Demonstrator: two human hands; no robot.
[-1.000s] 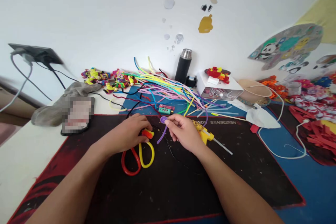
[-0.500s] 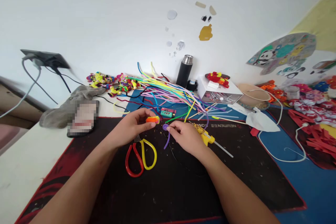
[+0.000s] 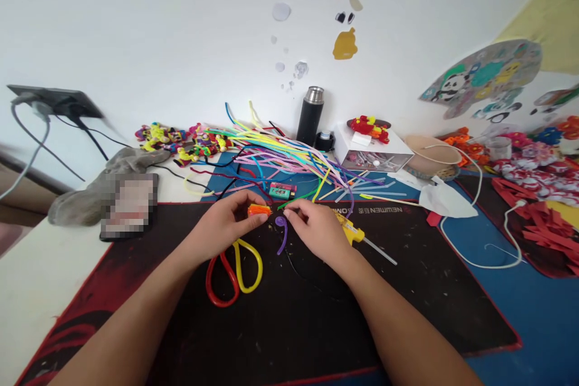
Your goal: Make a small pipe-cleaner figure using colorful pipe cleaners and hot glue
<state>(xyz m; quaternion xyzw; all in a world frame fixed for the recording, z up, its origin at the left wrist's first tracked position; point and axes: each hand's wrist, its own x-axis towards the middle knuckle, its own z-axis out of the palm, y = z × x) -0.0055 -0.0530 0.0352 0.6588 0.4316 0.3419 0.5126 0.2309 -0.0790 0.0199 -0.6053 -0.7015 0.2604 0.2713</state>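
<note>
My left hand (image 3: 226,220) pinches a small orange fuzzy piece (image 3: 259,210) between thumb and fingers. Just to the right, my right hand (image 3: 314,226) has its thumb and forefinger together; anything between the tips is too small to make out. A purple fuzzy stem (image 3: 283,241) with a coiled upper end hangs or lies beside those fingertips, and whether they touch it is unclear. Below my left hand, scissors with a red and a yellow handle (image 3: 249,265) lie on the dark mat (image 3: 271,338). A yellow glue gun (image 3: 350,229) lies partly behind my right hand.
Colourful fuzzy stems (image 3: 280,154) are heaped at the back, before a black flask (image 3: 310,116). A white box (image 3: 375,151) stands right of it. Small dolls (image 3: 163,136), a phone (image 3: 131,205) and grey cloth are at left. A white cable and red strips (image 3: 547,229) lie at right.
The view has shifted slightly. My right fingertips have moved off the face of the purple coil, which now sits at their left. The orange piece in my left hand has turned slightly.
</note>
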